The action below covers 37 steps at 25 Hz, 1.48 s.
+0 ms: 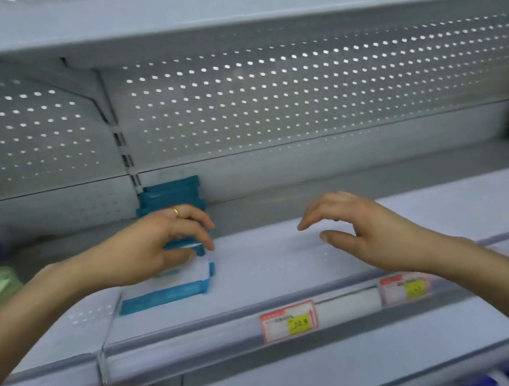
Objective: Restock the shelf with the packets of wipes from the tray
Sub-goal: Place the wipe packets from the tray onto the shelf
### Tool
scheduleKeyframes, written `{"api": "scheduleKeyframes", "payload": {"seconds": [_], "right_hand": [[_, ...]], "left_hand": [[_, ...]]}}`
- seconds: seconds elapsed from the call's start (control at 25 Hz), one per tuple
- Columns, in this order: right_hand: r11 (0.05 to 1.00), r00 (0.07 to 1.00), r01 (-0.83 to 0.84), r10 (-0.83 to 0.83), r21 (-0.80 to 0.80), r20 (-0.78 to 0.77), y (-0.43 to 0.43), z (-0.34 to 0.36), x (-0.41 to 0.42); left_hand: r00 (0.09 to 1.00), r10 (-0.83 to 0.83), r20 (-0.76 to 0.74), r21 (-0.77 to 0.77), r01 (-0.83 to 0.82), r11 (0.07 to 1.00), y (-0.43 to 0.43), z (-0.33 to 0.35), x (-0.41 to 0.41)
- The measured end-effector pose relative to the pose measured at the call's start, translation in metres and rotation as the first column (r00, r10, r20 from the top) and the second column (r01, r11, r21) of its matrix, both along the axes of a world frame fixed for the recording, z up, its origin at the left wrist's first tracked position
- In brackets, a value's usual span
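White store shelf (288, 263) carried a blue-and-white packet of wipes (175, 287) lying flat, the left hand (153, 242) curled over its far end, gripping it. More blue packets (169, 192) sat just behind. The right hand (357, 221) hovered nearby, fingers relaxed, holding nothing.

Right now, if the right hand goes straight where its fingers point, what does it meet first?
Likely the front packet of wipes, gripped by the left hand; only bare shelf lies between. The right hand points left, though depth is unclear.
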State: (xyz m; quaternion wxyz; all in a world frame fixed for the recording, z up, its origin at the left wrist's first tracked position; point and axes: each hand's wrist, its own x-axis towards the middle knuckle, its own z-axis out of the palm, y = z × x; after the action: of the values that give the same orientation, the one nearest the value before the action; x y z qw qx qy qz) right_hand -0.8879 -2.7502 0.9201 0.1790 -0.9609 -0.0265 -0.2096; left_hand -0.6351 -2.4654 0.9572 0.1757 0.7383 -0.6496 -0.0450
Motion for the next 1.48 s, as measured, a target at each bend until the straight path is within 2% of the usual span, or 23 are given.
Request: {"api": "scheduleKeyframes", "payload": {"seconds": [0.24, 0.36, 0.52, 0.72, 0.96, 1.2, 1.32, 1.48], "right_hand": [[0.973, 0.973, 0.230, -0.230, 0.032, -0.001, -0.035, -0.013, -0.099], [0.917, 0.926, 0.378, -0.377, 0.127, -0.032, -0.056, -0.031, -0.164], [0.819, 0.831, 0.556, -0.542, 0.143, -0.123, -0.075, -0.070, -0.250], [0.702, 0.702, 0.703, -0.659, 0.114, -0.272, -0.090, -0.138, -0.322], [0.615, 0.512, 0.785, -0.712, -0.075, -0.480, -0.100, -0.217, -0.362], [0.612, 0.493, 0.778, -0.735, -0.143, -0.465, -0.105, -0.252, -0.364], [0.641, 0.505, 0.734, -0.735, -0.222, -0.452, -0.105, -0.255, -0.358], [0.706, 0.542, 0.677, -0.669, -0.208, -0.509, -0.100, -0.267, -0.348]], "left_hand": [[0.946, -0.325, -0.026, -0.090, 0.321, 0.943, -0.101, -0.010, -0.116], [0.870, -0.493, -0.002, -0.056, 0.492, 0.869, -0.159, -0.038, -0.174], [0.809, -0.587, 0.036, -0.032, 0.588, 0.808, -0.219, -0.081, -0.241], [0.774, -0.633, -0.001, 0.053, 0.632, 0.773, -0.262, -0.136, -0.300], [0.784, -0.619, -0.050, 0.179, 0.617, 0.766, -0.293, -0.191, -0.324], [0.799, -0.597, -0.066, 0.234, 0.594, 0.769, -0.301, -0.205, -0.317], [0.806, -0.588, -0.064, 0.239, 0.584, 0.776, -0.303, -0.208, -0.317], [0.800, -0.595, -0.083, 0.241, 0.595, 0.767, -0.307, -0.213, -0.320]]}}
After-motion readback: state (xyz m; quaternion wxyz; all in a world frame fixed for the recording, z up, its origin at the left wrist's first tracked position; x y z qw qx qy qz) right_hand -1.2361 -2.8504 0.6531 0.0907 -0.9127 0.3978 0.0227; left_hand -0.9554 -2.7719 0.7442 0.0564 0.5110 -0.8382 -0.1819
